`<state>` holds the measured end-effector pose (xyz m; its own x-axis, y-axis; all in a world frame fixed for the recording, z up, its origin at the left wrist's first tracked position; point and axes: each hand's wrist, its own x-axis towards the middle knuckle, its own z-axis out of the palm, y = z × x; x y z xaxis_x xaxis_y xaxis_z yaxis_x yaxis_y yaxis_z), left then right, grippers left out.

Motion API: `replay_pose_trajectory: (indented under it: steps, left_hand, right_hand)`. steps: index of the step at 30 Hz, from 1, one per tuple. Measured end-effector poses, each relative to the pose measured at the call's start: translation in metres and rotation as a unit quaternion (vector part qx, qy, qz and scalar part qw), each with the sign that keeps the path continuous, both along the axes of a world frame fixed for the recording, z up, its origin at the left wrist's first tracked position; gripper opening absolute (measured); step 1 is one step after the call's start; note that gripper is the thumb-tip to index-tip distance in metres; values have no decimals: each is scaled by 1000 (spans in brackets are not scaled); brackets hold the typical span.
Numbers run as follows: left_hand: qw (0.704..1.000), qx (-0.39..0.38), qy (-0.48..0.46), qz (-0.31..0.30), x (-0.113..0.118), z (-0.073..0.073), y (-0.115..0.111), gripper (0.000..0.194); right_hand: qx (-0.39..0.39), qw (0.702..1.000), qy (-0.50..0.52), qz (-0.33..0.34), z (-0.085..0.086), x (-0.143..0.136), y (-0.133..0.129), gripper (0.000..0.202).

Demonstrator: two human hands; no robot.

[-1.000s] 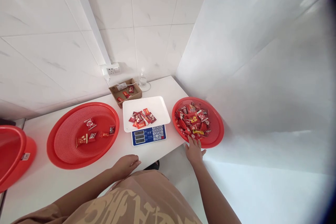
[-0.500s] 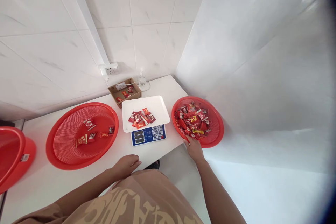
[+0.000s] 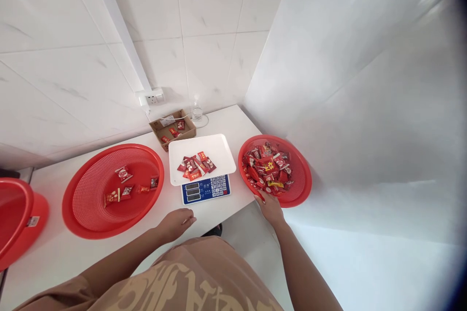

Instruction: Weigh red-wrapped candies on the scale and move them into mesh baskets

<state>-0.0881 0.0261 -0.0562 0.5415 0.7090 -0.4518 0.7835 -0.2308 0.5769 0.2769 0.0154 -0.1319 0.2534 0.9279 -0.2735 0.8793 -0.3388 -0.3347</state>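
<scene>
My right hand (image 3: 270, 208) grips the near rim of a red mesh basket (image 3: 302, 175), fingers over its edge. A heap of wrapped candies (image 3: 269, 165) in red packets fills much of that basket. Loosely curled, my left hand (image 3: 177, 225) is by the table's front edge, below the scale; nothing shows in its fingers. The digital scale (image 3: 206, 189) has a blue keypad and dark displays. On its white tray (image 3: 219, 148) lies a small pile of red and maroon candies (image 3: 197, 165).
Left of the scale, a wide red basket (image 3: 95, 170) holds several candies. Another red basket (image 3: 38, 206) stands at the far left. Behind the scale are a cardboard box (image 3: 188, 132) with a few candies, a clear jar (image 3: 197, 112) and a cable. A wall socket (image 3: 152, 97) is above.
My left hand has risen slightly towards the scale. My right hand stays on the basket's rim, and the candies look unmoved. The view has shifted a little.
</scene>
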Motion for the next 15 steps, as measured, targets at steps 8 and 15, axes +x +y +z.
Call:
replay_pose_trajectory:
  steps: [8,15]
  left_hand:
    - [972,186,-52,135,0,-7,57,32]
    - [952,256,1,166,1,-14,99,46]
  right_hand:
    - [9,1000,-12,2,-2,-1,0,48]
    - [29,999,-13,29,-10,4,-2,45]
